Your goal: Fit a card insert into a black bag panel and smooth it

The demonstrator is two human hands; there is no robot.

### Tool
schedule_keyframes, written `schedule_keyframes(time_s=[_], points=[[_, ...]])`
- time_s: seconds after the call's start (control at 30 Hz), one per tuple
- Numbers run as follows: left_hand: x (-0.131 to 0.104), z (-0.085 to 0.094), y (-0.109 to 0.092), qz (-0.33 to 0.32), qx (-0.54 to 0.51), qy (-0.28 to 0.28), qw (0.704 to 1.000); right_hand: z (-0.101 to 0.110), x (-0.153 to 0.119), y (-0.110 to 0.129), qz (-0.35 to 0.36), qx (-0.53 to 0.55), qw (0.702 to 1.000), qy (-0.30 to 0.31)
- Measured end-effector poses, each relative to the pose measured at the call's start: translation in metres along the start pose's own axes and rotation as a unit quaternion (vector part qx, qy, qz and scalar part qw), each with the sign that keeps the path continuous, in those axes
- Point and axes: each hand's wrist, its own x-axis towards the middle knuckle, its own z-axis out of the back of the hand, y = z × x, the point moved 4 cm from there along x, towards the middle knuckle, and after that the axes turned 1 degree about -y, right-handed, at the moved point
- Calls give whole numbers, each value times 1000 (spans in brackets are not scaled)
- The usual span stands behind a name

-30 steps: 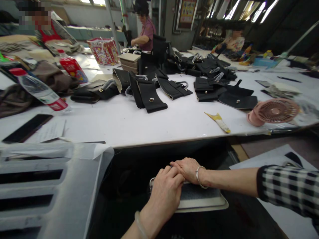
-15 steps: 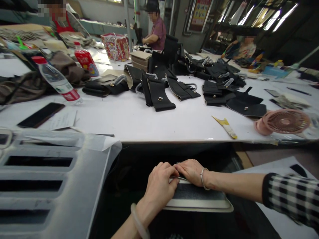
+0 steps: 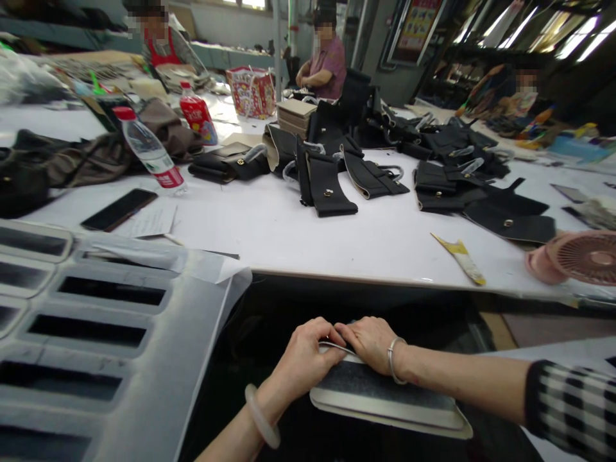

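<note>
Low in the view, in front of the table edge, I hold a flat dark panel with pale edges, its layers showing along the near side. My left hand pinches its upper left edge between thumb and fingers. Close beside it, my right hand is closed on the same upper edge, and the two hands nearly touch. The right fingertips are partly hidden behind the edge. Beneath the panel lies a dark surface, probably my lap.
Black bags with metal clasps spread over the white table. A yellow-handled tool and pink fan lie right. At left are a slotted plastic tray, a phone and a water bottle. A co-worker sits behind.
The view has swung left, so the table things appear farther right. The panel tilts more, its right end lower. Both hands keep hold of its upper edge.
</note>
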Motion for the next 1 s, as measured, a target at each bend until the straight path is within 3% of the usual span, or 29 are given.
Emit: schedule_keyframes(time_s=[0.23,0.33,0.47,0.57,0.83,1.0], points=[[-2,8,21,91,-135,53,985,0,4,0,-6,58,998,3],[4,3,49,158,-183,43,969,-1,5,-3,-12,76,997,3],[20,-19,95,258,-193,46,946,-4,6,-5,-14,86,996,9],[25,-30,115,309,-205,48,928,-5,6,-5,-7,95,995,15],[7,-38,123,375,-254,-64,889,1,1,6,64,113,991,40],[18,-42,125,393,-263,-115,873,4,1,7,94,139,984,65]])
